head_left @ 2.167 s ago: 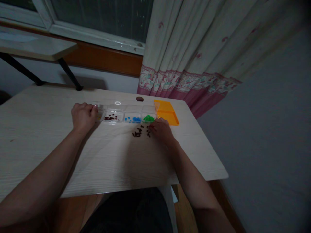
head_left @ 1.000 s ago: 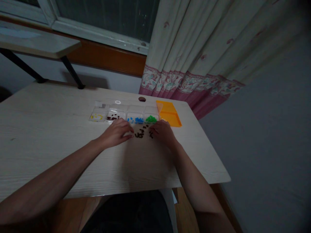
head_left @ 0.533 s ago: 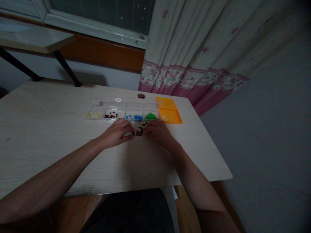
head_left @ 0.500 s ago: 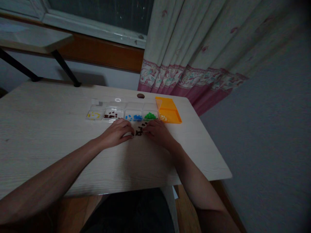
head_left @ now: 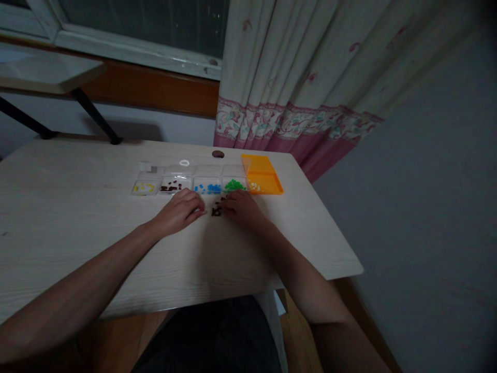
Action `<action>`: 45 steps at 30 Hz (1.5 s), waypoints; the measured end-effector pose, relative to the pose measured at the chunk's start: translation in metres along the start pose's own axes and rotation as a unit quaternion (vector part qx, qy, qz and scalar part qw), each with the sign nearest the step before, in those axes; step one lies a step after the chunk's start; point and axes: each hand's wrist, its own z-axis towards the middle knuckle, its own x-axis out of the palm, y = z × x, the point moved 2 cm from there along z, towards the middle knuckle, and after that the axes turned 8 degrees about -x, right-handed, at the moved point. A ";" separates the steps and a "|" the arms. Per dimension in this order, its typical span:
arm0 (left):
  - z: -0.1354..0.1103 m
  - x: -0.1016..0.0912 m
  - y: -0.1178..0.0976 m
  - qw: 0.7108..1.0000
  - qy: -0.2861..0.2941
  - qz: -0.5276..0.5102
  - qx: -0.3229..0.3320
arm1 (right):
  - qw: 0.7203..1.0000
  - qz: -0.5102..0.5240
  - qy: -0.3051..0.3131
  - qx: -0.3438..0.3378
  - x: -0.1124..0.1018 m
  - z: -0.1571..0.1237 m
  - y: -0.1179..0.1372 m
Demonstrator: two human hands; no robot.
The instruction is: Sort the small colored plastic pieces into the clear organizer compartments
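Over the table, my left hand [head_left: 179, 210] has thumb and forefinger drawn together at the tips; anything between them is too small to make out. A small heap of dark brown pieces [head_left: 216, 212] lies just right of those fingertips, slightly apart from them. My right hand [head_left: 244, 210] rests on the heap's other side, its curled fingers at the pieces and partly covering them. What those fingers grip is hidden. Behind the hands are clear plastic boxes with yellow pieces [head_left: 144, 187], more brown pieces [head_left: 171, 188], blue pieces [head_left: 213, 188] and green pieces [head_left: 235, 185].
An orange open box [head_left: 272, 182] with small white pieces [head_left: 254, 186] stands at the row's right end. A round hole [head_left: 218, 154] is near the table's back edge. A raised shelf [head_left: 50, 75] on black legs stands back left; a curtain [head_left: 272, 119] hangs behind.
The whole view has shifted slightly, so the table appears further left. My left fingertips have drawn a little leftward from the brown heap. My right hand stays beside it.
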 end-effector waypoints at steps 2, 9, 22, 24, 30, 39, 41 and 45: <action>0.000 -0.001 0.000 1.000 -0.007 0.004 -0.005 | 1.000 -0.005 -0.004 0.000 0.001 0.001 0.001; 0.002 -0.006 0.004 0.997 -0.063 0.001 -0.039 | 1.000 -0.015 -0.013 -0.004 0.002 0.003 0.004; 0.001 -0.005 0.014 0.990 -0.118 -0.023 -0.071 | 0.998 -0.023 -0.042 -0.029 0.003 0.002 0.003; 0.001 -0.005 0.015 0.989 -0.122 -0.032 -0.076 | 0.999 -0.020 -0.041 -0.025 0.002 0.002 0.003; 0.002 -0.006 0.007 0.990 -0.118 -0.055 -0.059 | 0.997 0.002 -0.075 -0.024 -0.003 0.006 0.010; 0.001 -0.004 -0.004 0.992 -0.082 -0.092 -0.003 | 0.986 0.046 -0.147 -0.065 0.005 0.014 0.035; 0.000 -0.003 -0.004 0.992 -0.079 -0.093 0.000 | 0.985 0.051 -0.152 -0.068 0.007 0.015 0.037; 0.000 -0.002 -0.003 0.993 -0.072 -0.097 0.004 | 0.987 0.053 -0.137 -0.064 0.006 0.015 0.035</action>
